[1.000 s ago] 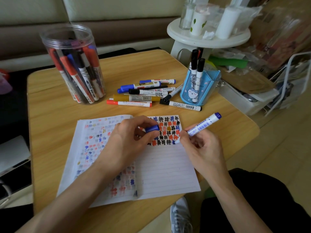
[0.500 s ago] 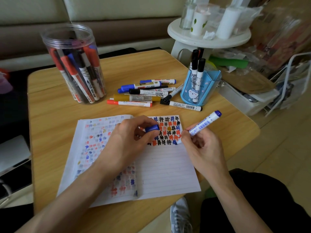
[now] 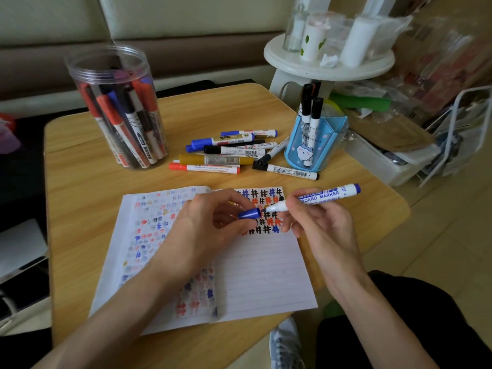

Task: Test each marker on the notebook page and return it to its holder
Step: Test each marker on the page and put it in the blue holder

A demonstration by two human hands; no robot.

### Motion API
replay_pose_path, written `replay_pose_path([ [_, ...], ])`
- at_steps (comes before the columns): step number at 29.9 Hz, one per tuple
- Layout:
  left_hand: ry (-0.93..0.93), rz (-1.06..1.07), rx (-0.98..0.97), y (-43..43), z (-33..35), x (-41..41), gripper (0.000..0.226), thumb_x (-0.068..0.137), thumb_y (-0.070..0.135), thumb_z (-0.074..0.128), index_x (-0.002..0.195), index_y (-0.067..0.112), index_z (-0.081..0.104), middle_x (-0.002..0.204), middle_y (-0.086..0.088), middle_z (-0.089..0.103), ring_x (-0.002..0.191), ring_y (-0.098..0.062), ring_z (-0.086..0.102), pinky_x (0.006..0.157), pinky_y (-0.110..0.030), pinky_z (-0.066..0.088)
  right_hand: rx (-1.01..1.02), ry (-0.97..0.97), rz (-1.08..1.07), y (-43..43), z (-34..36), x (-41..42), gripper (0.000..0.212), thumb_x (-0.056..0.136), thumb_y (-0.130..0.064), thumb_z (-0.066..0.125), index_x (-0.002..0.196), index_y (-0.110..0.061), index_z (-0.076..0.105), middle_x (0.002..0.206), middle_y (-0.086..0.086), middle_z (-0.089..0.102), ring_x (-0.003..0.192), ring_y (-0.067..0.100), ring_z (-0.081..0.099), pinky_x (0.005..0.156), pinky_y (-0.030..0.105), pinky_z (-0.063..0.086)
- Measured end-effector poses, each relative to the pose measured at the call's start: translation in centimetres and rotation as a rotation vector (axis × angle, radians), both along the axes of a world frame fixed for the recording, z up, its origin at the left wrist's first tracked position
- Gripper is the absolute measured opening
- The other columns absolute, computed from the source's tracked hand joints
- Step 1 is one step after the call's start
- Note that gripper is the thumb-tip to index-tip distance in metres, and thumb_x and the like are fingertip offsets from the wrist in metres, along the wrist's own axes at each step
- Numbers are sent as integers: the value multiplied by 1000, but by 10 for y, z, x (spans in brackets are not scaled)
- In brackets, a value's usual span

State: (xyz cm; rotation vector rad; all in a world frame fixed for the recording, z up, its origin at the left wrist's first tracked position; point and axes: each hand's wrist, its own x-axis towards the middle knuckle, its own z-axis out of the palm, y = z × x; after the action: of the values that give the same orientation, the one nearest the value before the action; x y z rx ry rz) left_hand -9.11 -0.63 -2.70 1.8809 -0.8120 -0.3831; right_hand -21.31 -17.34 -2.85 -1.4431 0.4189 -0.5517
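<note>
Head view: the right hand (image 3: 319,227) has lifted the blue whiteboard marker (image 3: 319,197) it grips off the notebook (image 3: 261,275) and swung its nib toward the blue cap (image 3: 249,213) pinched in the left hand (image 3: 210,227). The test looks finished, with capping next. Near the table's (image 3: 80,209) far edge, loose markers (image 3: 226,155) lie between a clear jar (image 3: 119,115) and the blue holder (image 3: 316,145). The path to it seems open.

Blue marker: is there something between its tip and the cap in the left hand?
Nothing visible does. The right hand holds the marker with its tip pointing at the open end of the cap, which the left hand pinches. Only a small gap of air, above the notebook page, separates them.
</note>
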Motion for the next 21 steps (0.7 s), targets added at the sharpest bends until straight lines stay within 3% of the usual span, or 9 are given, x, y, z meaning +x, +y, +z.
replay_pose_path([
  [9, -20, -70, -16, -1, 2, -1, 18, 86, 27, 78, 103, 29, 75, 96, 12, 76, 89, -6, 73, 82, -27, 60, -66, 25, 89, 4, -2, -2, 20, 88, -15, 75, 105, -4, 74, 93, 9, 78, 75, 16, 70, 73, 23, 57],
  [13, 15, -67, -105, -3, 7, -5, 18, 81, 30, 75, 99, 29, 75, 92, 14, 77, 85, -8, 73, 81, -22, 58, -80, 2, 63, 6, -1, -1, 25, 84, -18, 75, 103, -4, 74, 83, 10, 76, 73, 16, 70, 71, 20, 55],
  [17, 6, -33, -144, -6, 6, -10, 18, 82, 22, 77, 99, 26, 77, 91, 19, 76, 81, -2, 73, 77, -14, 56, -131, -24, 42, 7, -3, -2, 17, 85, -17, 75, 98, -7, 76, 82, 12, 76, 76, 19, 73, 74, 24, 58],
  [21, 68, -3, -183, -8, 6, -16, 16, 81, 24, 76, 97, 28, 77, 90, 16, 78, 79, -3, 75, 79, -19, 59, -110, -35, 26, 8, 1, -2, 17, 82, -18, 76, 97, -11, 76, 82, 9, 77, 76, 16, 74, 74, 25, 59],
])
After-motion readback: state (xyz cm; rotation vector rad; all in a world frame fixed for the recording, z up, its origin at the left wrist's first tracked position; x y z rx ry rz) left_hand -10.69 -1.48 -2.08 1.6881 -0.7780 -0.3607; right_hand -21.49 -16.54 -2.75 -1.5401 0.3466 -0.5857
